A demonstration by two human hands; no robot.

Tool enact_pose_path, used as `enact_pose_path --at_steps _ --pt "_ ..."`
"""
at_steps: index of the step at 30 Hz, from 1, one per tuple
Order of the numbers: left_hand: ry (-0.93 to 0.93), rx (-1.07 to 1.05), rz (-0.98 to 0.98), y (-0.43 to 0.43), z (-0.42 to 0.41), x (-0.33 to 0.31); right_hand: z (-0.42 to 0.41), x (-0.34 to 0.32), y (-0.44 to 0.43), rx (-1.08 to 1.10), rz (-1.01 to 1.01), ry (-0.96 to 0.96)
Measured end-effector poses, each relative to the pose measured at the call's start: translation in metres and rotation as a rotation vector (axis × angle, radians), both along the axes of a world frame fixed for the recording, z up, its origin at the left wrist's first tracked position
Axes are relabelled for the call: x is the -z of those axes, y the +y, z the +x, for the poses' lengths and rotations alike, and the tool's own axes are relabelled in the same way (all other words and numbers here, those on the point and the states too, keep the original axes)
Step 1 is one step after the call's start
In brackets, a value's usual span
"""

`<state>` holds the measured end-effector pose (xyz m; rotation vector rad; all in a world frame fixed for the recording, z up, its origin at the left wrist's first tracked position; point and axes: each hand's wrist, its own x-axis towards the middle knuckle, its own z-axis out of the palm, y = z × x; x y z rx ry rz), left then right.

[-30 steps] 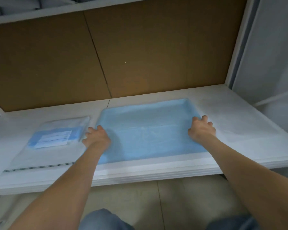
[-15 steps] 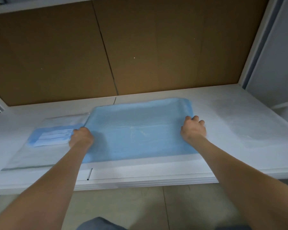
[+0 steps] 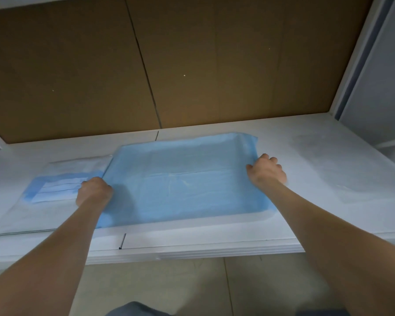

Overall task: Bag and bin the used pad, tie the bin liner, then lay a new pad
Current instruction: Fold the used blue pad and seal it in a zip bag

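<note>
A light blue pad (image 3: 180,179) lies spread flat on the white shelf (image 3: 192,245), with a white border along its near edge. My left hand (image 3: 94,190) grips the pad's left edge, fingers curled round it. At the pad's right edge my right hand (image 3: 266,171) holds the material with curled fingers; the far right corner is slightly rumpled. Both forearms reach in from below.
A flat clear packet with a blue and white label (image 3: 55,188) lies on the shelf to the left, partly under the pad's edge. A thin clear plastic sheet (image 3: 342,165) lies to the right. Brown cardboard (image 3: 169,65) backs the shelf. Tiled floor shows below.
The pad has shifted left, over the edge of the labelled packet. My left hand moved left with its edge and both hands' fingers have curled tighter.
</note>
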<state>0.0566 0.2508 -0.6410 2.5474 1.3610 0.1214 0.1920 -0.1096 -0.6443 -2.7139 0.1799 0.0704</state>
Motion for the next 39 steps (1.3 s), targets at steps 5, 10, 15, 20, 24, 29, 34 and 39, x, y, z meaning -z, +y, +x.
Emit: enact_pose_path --at_steps 5,10,15,20,24,29,34,39 --pt "-0.009 -0.011 0.056 0.001 -0.001 -0.002 0.004 -0.004 -0.007 0.000 0.054 0.087" --pt "-0.007 0.010 0.112 0.000 -0.003 -0.006 0.005 -0.006 -0.007 0.033 0.132 0.102" --pt "0.059 -0.006 0.166 -0.003 -0.001 -0.011 0.005 -0.009 -0.008 0.065 0.190 0.117" --pt "0.034 -0.029 0.183 -0.016 0.009 -0.016 0.004 -0.009 -0.013 0.062 0.199 0.089" --pt "-0.023 -0.021 0.201 -0.030 0.018 -0.023 0.005 -0.010 -0.012 0.044 0.168 0.046" --pt "-0.169 0.045 0.189 -0.053 0.036 -0.040 0.005 -0.013 -0.012 -0.001 0.229 0.005" --pt "-0.312 0.128 0.134 -0.078 0.057 -0.054 0.005 -0.015 -0.013 0.016 0.297 -0.014" --pt "-0.490 0.280 0.004 -0.115 0.079 -0.060 0.007 -0.019 -0.017 0.058 0.337 -0.012"
